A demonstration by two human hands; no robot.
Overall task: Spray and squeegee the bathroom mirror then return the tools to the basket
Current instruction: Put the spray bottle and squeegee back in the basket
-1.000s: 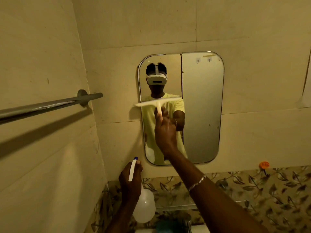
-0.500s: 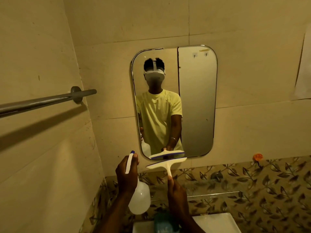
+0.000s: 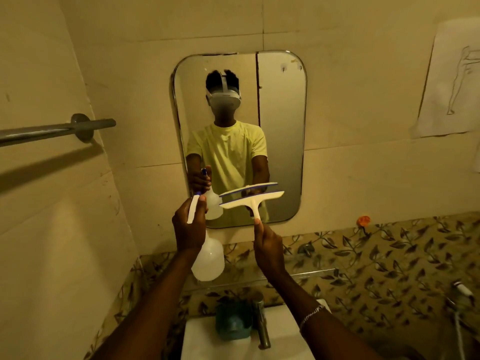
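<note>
Tiled wall, mirror (image 3: 280, 131); white, blue-edged squeegee (image 3: 251, 200) in right hand (image 3: 268, 249).

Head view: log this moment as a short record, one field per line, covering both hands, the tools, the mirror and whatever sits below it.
left hand: left hand grips the spray bottle by its head, body hanging below
right hand: right hand holds the squeegee by its handle, blade up
squeegee position: level with the lower part of the mirror; contact with the glass cannot be told
below: sink with a tap and a blue-green object
wall: towel rail at left, sketch on paper at right
basket: not in view
</note>
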